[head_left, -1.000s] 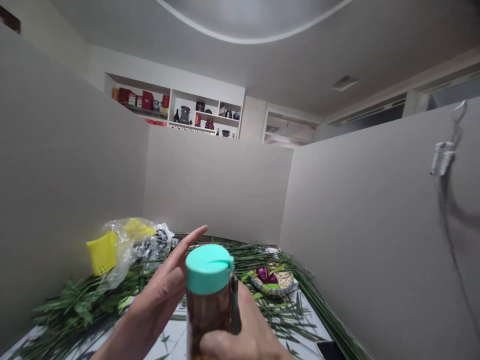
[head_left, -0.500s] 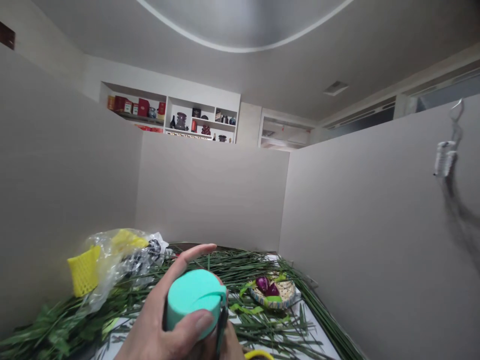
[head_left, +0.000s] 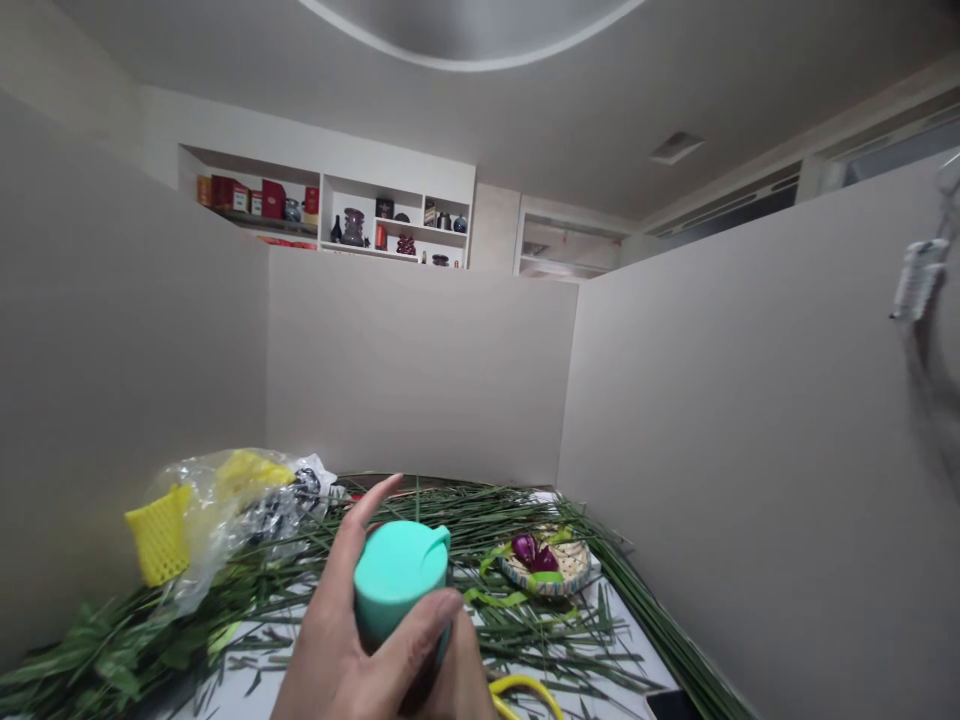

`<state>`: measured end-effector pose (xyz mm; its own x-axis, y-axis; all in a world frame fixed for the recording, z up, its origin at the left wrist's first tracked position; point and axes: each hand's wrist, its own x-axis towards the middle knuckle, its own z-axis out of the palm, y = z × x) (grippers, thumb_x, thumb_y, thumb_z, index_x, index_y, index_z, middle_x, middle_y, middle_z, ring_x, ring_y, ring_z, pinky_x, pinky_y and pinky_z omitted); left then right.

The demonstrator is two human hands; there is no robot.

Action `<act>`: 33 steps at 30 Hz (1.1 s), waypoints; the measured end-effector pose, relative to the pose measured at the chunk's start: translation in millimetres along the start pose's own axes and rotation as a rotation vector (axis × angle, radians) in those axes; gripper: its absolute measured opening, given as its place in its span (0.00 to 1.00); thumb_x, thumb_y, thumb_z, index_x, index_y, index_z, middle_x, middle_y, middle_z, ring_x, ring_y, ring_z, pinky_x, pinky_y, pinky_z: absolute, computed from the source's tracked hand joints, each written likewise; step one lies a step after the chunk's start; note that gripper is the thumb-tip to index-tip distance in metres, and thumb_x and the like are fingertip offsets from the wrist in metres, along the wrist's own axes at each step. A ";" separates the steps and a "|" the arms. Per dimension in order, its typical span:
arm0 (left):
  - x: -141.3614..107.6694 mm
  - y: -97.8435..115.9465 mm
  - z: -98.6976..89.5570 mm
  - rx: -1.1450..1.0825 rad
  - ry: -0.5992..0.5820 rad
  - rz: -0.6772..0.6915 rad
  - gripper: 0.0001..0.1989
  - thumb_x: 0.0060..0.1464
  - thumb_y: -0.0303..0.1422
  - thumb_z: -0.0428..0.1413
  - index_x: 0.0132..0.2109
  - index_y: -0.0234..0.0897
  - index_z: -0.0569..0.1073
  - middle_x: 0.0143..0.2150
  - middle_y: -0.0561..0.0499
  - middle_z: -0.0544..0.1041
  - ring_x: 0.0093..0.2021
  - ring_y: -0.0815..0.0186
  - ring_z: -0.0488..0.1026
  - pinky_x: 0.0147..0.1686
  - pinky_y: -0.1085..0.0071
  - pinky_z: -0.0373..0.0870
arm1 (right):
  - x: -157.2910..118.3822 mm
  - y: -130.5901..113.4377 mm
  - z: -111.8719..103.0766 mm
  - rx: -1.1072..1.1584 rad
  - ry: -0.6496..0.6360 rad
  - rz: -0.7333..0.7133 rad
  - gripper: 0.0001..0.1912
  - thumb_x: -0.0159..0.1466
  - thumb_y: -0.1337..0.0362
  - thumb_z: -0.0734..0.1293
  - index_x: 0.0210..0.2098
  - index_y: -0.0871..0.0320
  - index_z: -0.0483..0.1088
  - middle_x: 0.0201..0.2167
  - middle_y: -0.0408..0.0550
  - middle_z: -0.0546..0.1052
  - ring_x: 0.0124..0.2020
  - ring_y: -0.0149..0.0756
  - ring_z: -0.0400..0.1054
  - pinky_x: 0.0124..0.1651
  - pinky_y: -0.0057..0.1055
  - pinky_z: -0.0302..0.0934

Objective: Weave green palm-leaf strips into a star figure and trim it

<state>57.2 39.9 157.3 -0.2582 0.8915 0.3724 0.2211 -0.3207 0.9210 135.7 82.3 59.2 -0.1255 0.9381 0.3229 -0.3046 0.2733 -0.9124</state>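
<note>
My left hand (head_left: 341, 625) is wrapped round a turquoise cylinder (head_left: 397, 575), its thumb across the near side and its index finger stretched past the top. Close against it, my right hand (head_left: 461, 670) sits low behind the left thumb; its fingers are mostly hidden, and what it holds cannot be made out. Yellow loops (head_left: 529, 685) show just right of the right hand. Long green leaf strips (head_left: 480, 515) lie around and beyond the hands on a white surface (head_left: 244, 680).
A round woven basket (head_left: 576, 572) with purple pieces (head_left: 534, 552) stands to the right. At the left are a yellow mesh basket (head_left: 161, 535) and a clear plastic bag (head_left: 214, 510). A dark flat object (head_left: 673, 704) lies bottom right. Grey panels (head_left: 420, 360) enclose the table.
My hands and the turquoise cylinder have shifted slightly right. The left thumb reaches further across, and the dark item seen beside the cylinder is now mostly hidden. The camera view has tilted slightly.
</note>
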 end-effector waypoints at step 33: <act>16.2 -16.9 -50.4 -0.194 -0.175 -0.018 0.35 0.46 0.56 0.62 0.61 0.55 0.74 0.61 0.47 0.79 0.58 0.41 0.77 0.49 0.56 0.80 | -9.4 -51.6 10.6 0.148 -0.246 0.079 0.62 0.32 0.66 0.85 0.65 0.45 0.65 0.55 0.50 0.79 0.63 0.67 0.68 0.57 0.53 0.72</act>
<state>1.9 43.6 153.6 -0.0898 0.9340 0.3458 0.0287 -0.3447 0.9383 142.6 57.1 105.9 -0.3738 0.8704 0.3203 -0.4171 0.1507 -0.8963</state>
